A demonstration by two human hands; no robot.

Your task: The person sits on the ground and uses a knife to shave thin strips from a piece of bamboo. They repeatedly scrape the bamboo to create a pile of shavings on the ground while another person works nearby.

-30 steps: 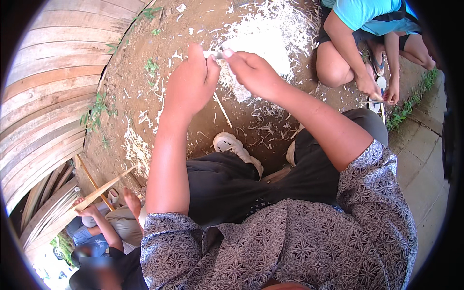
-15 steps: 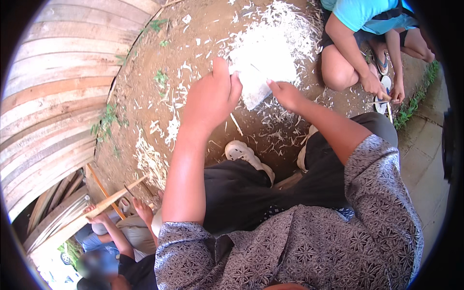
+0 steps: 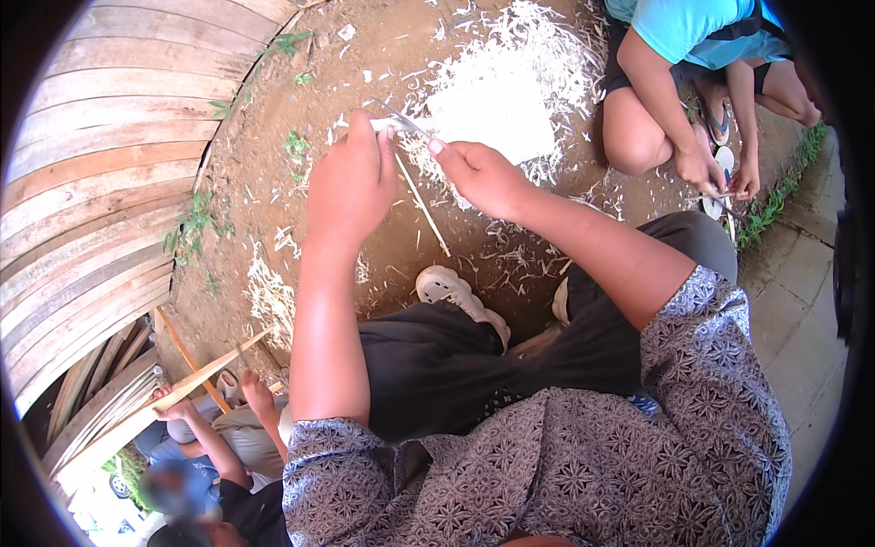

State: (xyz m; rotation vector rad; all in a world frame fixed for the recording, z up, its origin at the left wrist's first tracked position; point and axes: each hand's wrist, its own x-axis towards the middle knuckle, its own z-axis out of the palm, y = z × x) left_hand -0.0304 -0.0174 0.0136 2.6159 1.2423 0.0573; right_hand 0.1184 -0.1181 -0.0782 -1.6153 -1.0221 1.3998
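My left hand (image 3: 351, 178) is closed around a thin pale wooden strip (image 3: 421, 205), whose long end slants down toward my shoe. Its other end is mostly hidden by my fingers. In my right hand (image 3: 478, 178) is a knife (image 3: 401, 117), its thin dark blade pointing up and left past my left fingertips. The blade crosses close to the strip just beyond my left thumb; whether it touches cannot be made out. The knife's handle is hidden inside my fist. Both hands are held out above the ground, over the edge of a bright heap of pale shavings (image 3: 497, 114).
At upper right a person in a blue shirt (image 3: 688, 23) crouches, hands on a small thin piece. Lower left, another person's hand (image 3: 173, 401) holds a long pale wood strip (image 3: 205, 372). A plank wall (image 3: 109, 173) stands left; paving (image 3: 784, 301) lies right. My shoe (image 3: 456, 292) is below.
Both hands have moved left, the right one further, so they are closer together. The knife blade now lies beside my left fingertips, and more of the wooden strip shows. The blue-shirted person's hands shifted slightly.
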